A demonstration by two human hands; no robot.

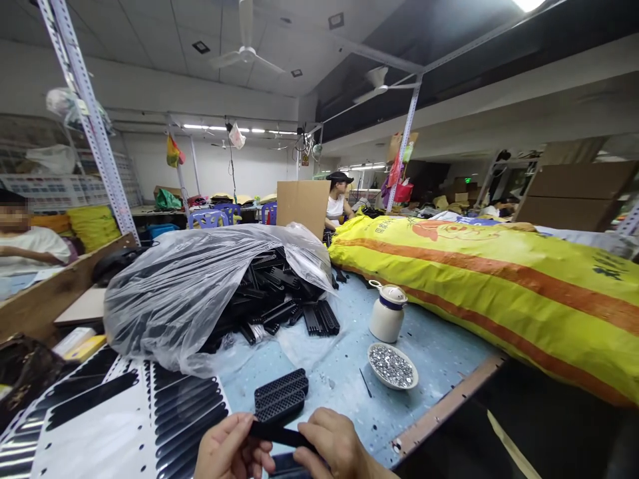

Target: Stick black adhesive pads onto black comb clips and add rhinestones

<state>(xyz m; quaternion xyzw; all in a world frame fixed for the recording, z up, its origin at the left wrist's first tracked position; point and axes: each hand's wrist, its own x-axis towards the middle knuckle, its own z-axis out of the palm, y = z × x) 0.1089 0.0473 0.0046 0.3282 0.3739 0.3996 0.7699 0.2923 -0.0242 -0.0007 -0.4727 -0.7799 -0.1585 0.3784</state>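
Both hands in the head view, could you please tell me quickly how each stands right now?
Left hand: closed, holding one end of a black strip.
Right hand: closed, holding the strip's other end.

Left hand (pixel 232 449): bare, low in the view left of centre, palm turned inward, closed in a pinch
Left thumb (pixel 234 431): laid on top, tip pointing up and to the right
Left fingers (pixel 259 459): curled below the thumb, bent toward the other hand
Right hand (pixel 339 442): bare, back of the hand upward, knuckles bent, gripping
Right fingers (pixel 310 458): folded, reaching leftward
Right wrist (pixel 377 469): running off at the bottom edge
Spacing: hands near each other, apart, about level
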